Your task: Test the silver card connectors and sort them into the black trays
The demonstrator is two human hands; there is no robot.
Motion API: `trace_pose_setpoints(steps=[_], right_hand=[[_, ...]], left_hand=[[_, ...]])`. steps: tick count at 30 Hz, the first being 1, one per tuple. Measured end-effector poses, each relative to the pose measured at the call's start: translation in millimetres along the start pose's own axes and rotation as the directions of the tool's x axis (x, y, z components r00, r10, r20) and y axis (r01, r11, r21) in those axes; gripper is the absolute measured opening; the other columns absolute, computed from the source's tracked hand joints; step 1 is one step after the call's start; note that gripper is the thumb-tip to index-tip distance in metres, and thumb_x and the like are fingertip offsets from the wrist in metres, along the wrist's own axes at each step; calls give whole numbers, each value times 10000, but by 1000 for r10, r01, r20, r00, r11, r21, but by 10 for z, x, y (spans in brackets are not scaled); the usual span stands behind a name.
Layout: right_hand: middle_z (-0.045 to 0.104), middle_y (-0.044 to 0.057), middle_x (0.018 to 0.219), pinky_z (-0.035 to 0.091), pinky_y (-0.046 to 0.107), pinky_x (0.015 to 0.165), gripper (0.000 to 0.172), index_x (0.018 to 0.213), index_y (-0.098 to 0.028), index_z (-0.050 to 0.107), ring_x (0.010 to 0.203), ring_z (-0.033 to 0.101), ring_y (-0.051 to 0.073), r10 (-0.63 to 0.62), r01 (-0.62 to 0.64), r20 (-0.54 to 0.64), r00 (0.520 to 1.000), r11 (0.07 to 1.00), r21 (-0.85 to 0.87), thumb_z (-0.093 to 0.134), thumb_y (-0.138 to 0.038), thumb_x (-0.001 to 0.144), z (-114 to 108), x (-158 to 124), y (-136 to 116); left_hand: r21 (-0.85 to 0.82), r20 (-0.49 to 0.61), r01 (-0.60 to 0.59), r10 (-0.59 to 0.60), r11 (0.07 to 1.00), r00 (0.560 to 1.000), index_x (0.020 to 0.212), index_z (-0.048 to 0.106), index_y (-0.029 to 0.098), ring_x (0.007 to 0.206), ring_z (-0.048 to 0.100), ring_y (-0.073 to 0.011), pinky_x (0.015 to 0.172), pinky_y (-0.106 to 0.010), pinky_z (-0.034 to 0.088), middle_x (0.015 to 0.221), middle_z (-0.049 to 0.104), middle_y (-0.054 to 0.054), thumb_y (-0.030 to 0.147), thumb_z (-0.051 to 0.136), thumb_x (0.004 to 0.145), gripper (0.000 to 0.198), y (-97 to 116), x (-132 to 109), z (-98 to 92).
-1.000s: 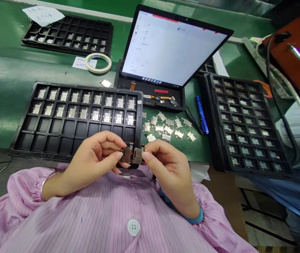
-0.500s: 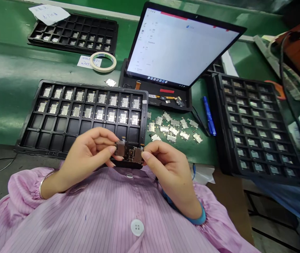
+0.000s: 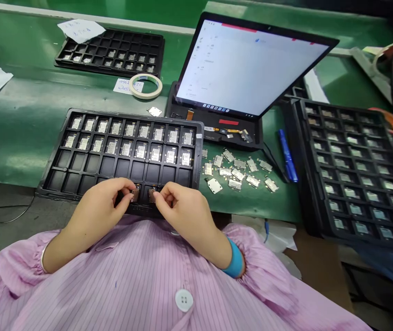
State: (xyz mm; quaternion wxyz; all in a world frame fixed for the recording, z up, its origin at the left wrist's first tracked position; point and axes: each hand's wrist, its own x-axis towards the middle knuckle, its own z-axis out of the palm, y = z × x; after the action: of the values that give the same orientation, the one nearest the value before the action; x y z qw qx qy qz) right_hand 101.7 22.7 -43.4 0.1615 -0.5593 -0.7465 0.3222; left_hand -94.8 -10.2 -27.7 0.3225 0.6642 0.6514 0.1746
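Observation:
My left hand (image 3: 103, 204) pinches a small metal card-slot part (image 3: 135, 195) between thumb and fingers. A second part of the same kind (image 3: 152, 195) is pinched by my right hand (image 3: 181, 209). Both hands hover close together over the near edge of a black compartment tray (image 3: 58, 172), the two parts a little apart. The tray's two far rows hold several of the same parts; its near rows are bare. A loose heap of the parts (image 3: 239, 170) lies on the green table to the right of the tray.
A tilted tablet screen (image 3: 251, 64) stands on a black fixture behind the heap. A filled black tray (image 3: 351, 161) sits at right, beside a blue pen (image 3: 287, 154). Another tray (image 3: 113, 50), a tape roll (image 3: 146, 86) and paper notes lie at the back left.
The two parts, held side by side before, have been drawn apart. Both hands have dropped lower toward the tray's near edge, and the view has shifted left.

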Motion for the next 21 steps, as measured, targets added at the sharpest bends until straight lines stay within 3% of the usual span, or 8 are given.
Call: trace_pose_setpoints(steps=[3, 6, 10, 13, 15, 18, 21], right_hand=[[578, -31, 566, 303, 270, 515, 314, 620, -201, 514, 498, 481, 116, -60, 60, 14, 998, 998, -14, 654, -306, 880, -11, -30, 15], [616, -24, 637, 360, 264, 550, 233, 703, -198, 575, 558, 533, 120, -138, 139, -11, 990, 987, 77, 623, -283, 914, -82, -98, 63], [662, 22, 759, 436, 288, 643, 140, 845, -194, 646, 691, 598, 160, -193, 198, -199, 961, 980, 5, 553, -228, 943, -242, -193, 254], [660, 62, 823, 464, 332, 702, 135, 863, -192, 653, 786, 613, 209, -137, 81, -401, 906, 985, -155, 552, -241, 938, -351, -247, 518], [655, 88, 884, 473, 360, 725, 124, 902, -183, 666, 840, 611, 241, -90, -36, -477, 874, 968, -249, 585, -274, 918, -394, -269, 703], [654, 105, 926, 472, 367, 731, 156, 934, -178, 684, 870, 602, 255, -85, -83, -457, 885, 938, -336, 590, -300, 915, -412, -282, 883], [648, 73, 799, 446, 344, 686, 201, 800, -197, 663, 757, 580, 215, -96, -61, -496, 863, 955, -292, 535, -267, 939, -407, -300, 865]], left_hand=[[103, -60, -23, 30, 994, 998, 1038, 653, 190, 861, 617, -211, 729, -319, 474, 1003, 647, -56, 214, 524, 921, 176, -17, -1, -3], [126, -48, -27, 33, 992, 998, 1080, 649, 192, 831, 601, -206, 710, -320, 466, 1011, 621, -58, 244, 518, 938, 200, -39, -23, -3], [88, -21, -59, 61, 994, 998, 1056, 667, 209, 733, 575, -171, 655, -302, 455, 1005, 617, -49, 311, 526, 956, 201, -42, -63, 11], [30, -75, -144, 146, 989, 987, 1038, 676, 213, 775, 585, -173, 672, -297, 467, 1037, 627, -59, 329, 537, 959, 197, -17, -78, 23], [-17, -86, -208, 205, 978, 975, 1027, 680, 208, 849, 602, -188, 710, -298, 485, 1049, 638, -66, 310, 544, 958, 184, 27, -66, 34], [-90, -44, -282, 279, 955, 959, 997, 690, 207, 883, 620, -193, 734, -297, 507, 1021, 671, -66, 265, 532, 957, 173, 153, -6, 83], [-219, 31, -303, 317, 928, 948, 952, 710, 206, 834, 634, -180, 723, -290, 520, 946, 704, -58, 238, 541, 941, 172, 336, 94, 217]])
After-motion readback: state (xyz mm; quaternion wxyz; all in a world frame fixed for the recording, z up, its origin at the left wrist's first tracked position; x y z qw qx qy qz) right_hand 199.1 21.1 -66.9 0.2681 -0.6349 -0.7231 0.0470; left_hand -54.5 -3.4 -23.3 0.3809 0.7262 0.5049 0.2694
